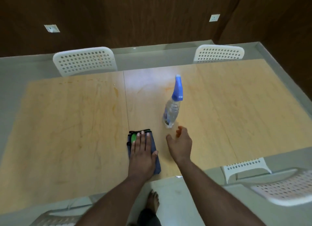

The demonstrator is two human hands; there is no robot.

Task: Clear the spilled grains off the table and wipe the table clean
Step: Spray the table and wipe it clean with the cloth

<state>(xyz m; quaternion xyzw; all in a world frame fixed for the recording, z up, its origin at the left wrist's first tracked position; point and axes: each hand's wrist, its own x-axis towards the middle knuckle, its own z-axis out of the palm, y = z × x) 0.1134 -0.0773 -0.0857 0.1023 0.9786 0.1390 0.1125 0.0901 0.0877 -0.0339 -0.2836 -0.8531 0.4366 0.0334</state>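
A folded blue cloth point(156, 165) with black trim and a green patch lies near the front edge of the light wooden table point(67, 124). My left hand point(142, 153) presses flat on the cloth, fingers straight. A clear spray bottle point(171, 113) with a blue trigger head stands upright on the table just beyond my right hand point(180, 144). That hand hovers a little short of the bottle's base with fingers loosely spread, holding nothing. No grains show on the tabletop.
White perforated chairs stand at the far side, one on the left point(85, 61) and one on the right point(219, 53), with another point(276, 185) at the near right. Faint orange streaks mark the tabletop. A bare foot point(153, 201) is on the grey floor below.
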